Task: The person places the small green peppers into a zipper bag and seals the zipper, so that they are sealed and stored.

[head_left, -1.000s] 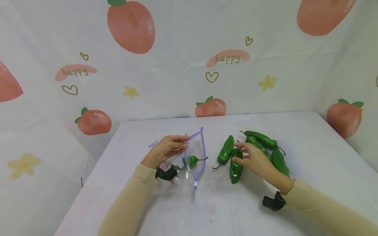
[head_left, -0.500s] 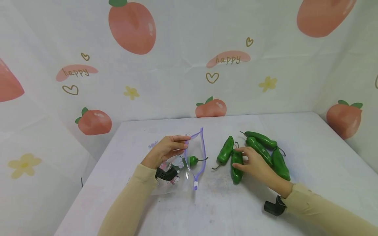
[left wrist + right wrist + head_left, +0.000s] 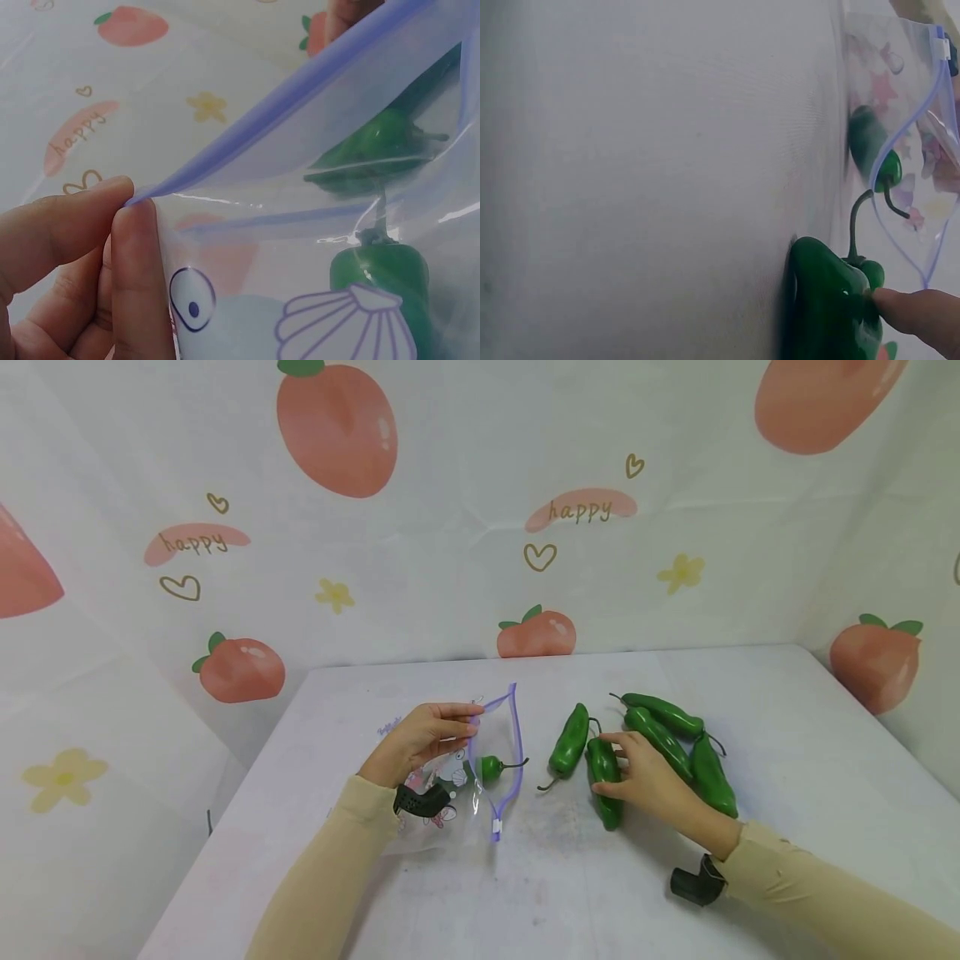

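My left hand [image 3: 417,743] pinches the purple-edged mouth of a clear printed zip bag [image 3: 517,735], spreading it. One green chili pepper [image 3: 491,768] lies in the bag, its stem poking out of the opening; the left wrist view shows it through the plastic as a green pepper [image 3: 375,274] behind a shell print. My right hand [image 3: 652,778] holds another green chili pepper [image 3: 612,814] between thumb and fingers, low at the table. In the right wrist view the thumb [image 3: 919,316] presses on that pepper's side; its other fingers are out of sight there.
Just left of the held pepper lies a loose green pepper [image 3: 570,742]. Several more, including a curved pepper [image 3: 663,713] and a pepper [image 3: 712,777], lie behind and beside my right hand. The white table [image 3: 525,902] ends at a fruit-printed cloth backdrop [image 3: 450,568].
My right hand has closed in on the pepper, which has turned slightly, its lower tip shifting right and its stem left. My left hand and the bag stay in place.
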Demonstrator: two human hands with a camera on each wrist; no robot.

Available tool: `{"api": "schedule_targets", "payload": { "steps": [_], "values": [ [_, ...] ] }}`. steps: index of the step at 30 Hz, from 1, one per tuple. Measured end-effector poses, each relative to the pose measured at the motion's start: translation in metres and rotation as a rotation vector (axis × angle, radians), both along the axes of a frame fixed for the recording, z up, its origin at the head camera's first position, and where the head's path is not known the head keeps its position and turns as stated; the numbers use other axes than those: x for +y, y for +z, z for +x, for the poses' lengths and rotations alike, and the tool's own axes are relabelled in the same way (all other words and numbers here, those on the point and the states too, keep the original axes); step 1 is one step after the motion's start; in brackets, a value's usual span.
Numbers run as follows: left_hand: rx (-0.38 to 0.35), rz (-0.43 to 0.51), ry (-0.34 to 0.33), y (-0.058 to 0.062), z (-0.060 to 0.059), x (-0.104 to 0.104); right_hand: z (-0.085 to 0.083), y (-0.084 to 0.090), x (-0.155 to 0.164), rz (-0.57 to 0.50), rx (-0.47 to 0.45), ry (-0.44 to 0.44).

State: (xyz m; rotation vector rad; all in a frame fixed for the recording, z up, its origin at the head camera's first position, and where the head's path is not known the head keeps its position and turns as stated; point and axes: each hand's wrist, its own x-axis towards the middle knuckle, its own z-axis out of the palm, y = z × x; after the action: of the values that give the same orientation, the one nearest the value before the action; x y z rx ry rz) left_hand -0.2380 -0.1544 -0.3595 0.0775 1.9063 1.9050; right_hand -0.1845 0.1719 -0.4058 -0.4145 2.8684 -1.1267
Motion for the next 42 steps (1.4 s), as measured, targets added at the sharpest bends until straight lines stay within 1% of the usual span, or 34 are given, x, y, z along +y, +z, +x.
{"api": "schedule_targets", "payload": {
  "steps": [7, 11, 13, 18, 22, 28, 35, 38, 42],
  "values": [
    [-0.004, 0.004, 0.007, 0.001, 0.000, 0.001, -0.001, 0.000, 0.005, 0.000, -0.108, 0.018],
    [-0.012, 0.011, 0.014, 0.000, 0.000, 0.003, -0.002, 0.000, 0.009, 0.006, -0.146, 0.026],
    [-0.012, 0.010, 0.014, 0.001, 0.000, 0.003, -0.002, 0.001, 0.010, 0.026, -0.154, 0.022],
    [-0.020, 0.019, 0.019, 0.001, -0.001, 0.003, -0.004, 0.002, 0.012, 0.075, -0.157, 0.022],
    [-0.038, 0.026, 0.033, 0.000, -0.002, 0.004, -0.005, 0.002, 0.014, 0.092, -0.150, 0.029],
    [-0.031, 0.026, 0.028, -0.001, -0.002, 0.003, -0.004, 0.001, 0.017, 0.083, -0.158, 0.023],
    [-0.012, 0.029, 0.014, -0.001, -0.002, 0.002, -0.002, 0.000, 0.019, 0.043, -0.158, 0.013],
    [-0.005, 0.029, 0.007, 0.000, -0.002, 0.002, -0.002, 0.002, 0.020, 0.033, -0.158, -0.005],
    [-0.014, 0.033, 0.010, 0.001, -0.002, 0.002, -0.003, 0.006, 0.022, 0.041, -0.149, -0.017]
  ]
}}
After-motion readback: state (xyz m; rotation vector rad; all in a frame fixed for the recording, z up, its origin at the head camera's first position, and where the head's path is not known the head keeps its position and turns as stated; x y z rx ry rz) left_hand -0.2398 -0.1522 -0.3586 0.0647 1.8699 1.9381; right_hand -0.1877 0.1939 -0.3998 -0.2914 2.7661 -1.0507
